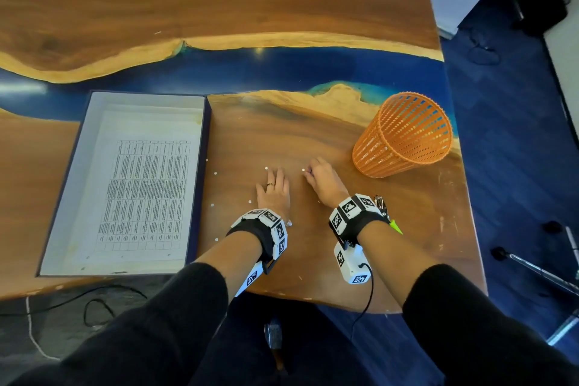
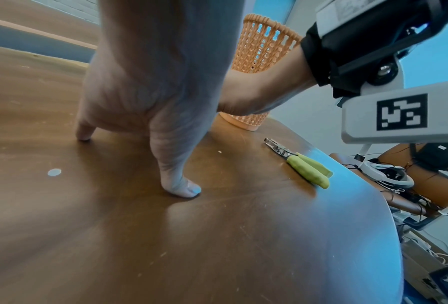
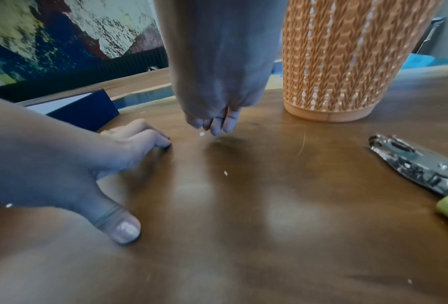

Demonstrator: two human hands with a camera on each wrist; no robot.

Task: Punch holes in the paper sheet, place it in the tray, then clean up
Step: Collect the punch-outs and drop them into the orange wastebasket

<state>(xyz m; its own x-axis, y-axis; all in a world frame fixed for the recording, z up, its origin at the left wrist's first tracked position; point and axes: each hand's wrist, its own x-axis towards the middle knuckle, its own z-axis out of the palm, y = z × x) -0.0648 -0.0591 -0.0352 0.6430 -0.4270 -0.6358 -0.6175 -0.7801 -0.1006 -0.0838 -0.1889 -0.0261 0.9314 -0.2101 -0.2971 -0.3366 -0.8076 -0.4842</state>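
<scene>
The left hand [image 1: 273,189] lies flat and released on the wooden surface [image 1: 313,141]. The right hand [image 1: 322,180] bunches its fingertips, pinching a paper dot. The printed sheet [image 1: 144,194] lies in the tray [image 1: 205,147]; the orange basket [image 1: 404,135] stands beyond.

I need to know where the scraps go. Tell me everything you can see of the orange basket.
The orange basket is a small round bin of what looks like plastic, with slatted openwork walls, a beaded rim and a solid band at the base. It tapers from a wide open mouth to a narrower foot and stands upright on the wooden table, near its far right corner, beyond the right hand. Nothing touches it but the table. No contents show through the slats, though its floor is not in view.
</scene>
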